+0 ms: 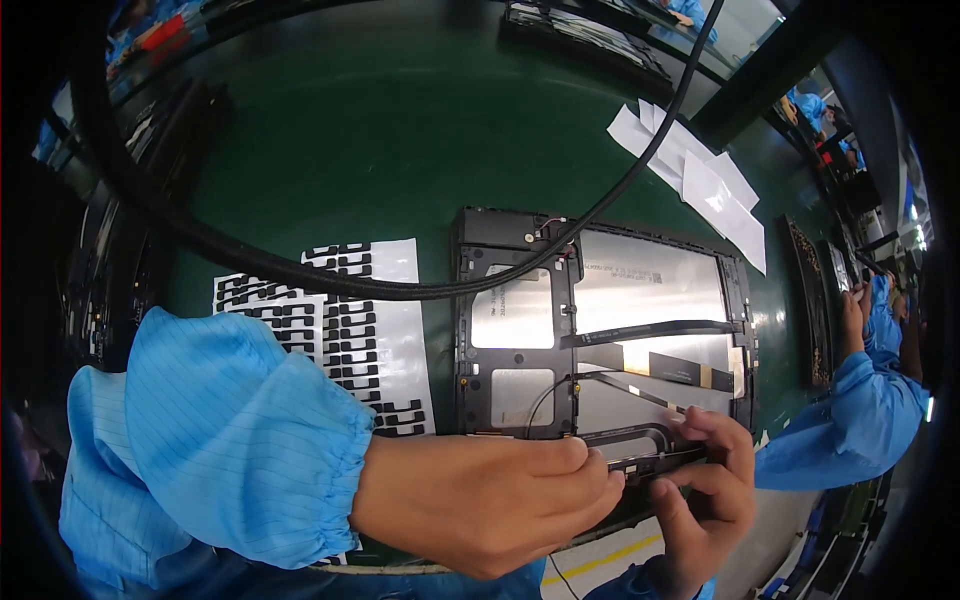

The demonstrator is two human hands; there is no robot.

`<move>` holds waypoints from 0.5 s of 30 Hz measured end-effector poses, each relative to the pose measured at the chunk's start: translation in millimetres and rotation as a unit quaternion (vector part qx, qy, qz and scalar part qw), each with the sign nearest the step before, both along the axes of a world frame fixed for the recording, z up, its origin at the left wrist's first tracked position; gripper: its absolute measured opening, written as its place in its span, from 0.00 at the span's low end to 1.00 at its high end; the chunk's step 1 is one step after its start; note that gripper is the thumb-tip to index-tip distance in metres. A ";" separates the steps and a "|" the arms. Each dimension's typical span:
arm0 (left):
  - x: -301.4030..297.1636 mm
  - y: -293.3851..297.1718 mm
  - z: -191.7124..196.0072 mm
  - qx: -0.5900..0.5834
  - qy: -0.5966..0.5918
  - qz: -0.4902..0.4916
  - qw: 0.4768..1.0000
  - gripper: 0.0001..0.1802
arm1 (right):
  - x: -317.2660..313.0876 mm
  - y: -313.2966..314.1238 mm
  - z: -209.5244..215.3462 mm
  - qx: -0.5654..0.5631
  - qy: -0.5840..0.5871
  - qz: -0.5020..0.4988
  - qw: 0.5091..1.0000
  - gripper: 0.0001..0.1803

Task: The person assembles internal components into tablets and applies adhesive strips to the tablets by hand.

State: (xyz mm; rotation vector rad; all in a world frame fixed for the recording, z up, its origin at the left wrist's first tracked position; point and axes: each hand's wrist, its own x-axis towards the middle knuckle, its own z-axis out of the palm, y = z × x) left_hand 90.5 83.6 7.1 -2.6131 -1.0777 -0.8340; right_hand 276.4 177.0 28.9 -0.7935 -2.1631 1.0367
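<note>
Blue sleeve fabric is filling the lower left of the frame, and from it the left hand (pixel 490 500) is reaching rightward, fingertips pinching the left end of a thin black strip (pixel 655 460). The strip is lying along the near edge of the opened tablet back (pixel 520 320) at lower centre, its long axis running left to right. At lower right the right hand (pixel 705 490) is gripping the strip's other end between thumb and fingers. Both hands are sitting directly on it; sheets of black die-cut stickers (pixel 350 335) are lying left of the tablet.
</note>
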 end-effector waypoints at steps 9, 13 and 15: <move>2.5 -1.5 -3.6 0.004 0.003 0.005 1.000 0.13 | -4.7 -0.8 -0.2 0.119 -0.017 0.053 0.991 0.07; 0.7 -0.8 -4.6 -0.007 0.003 0.001 1.000 0.13 | -6.9 1.7 -0.6 0.180 -0.026 0.075 0.980 0.08; 1.5 -1.3 -6.0 0.002 -0.009 0.001 1.000 0.13 | -8.3 -0.4 3.6 0.197 -0.027 0.077 0.977 0.08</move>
